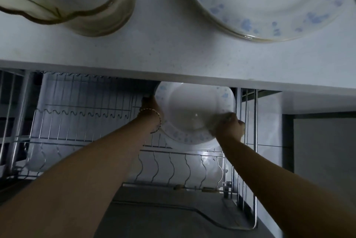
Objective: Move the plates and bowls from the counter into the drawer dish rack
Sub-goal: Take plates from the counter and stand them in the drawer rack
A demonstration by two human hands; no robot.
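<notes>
Both hands (192,120) gripping plate (194,110), top rim hidden under counter (173,52)

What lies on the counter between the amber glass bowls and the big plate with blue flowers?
Nothing: in the head view the counter is bare between the amber glass bowls and the blue-flowered plate.

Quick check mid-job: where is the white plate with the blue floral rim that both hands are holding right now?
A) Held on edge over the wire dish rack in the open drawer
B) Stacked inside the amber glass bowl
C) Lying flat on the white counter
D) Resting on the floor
A: the left hand and right hand grip opposite rims of the white plate with the blue floral rim, tilted on edge above the wire dish rack, below the white counter.
</notes>
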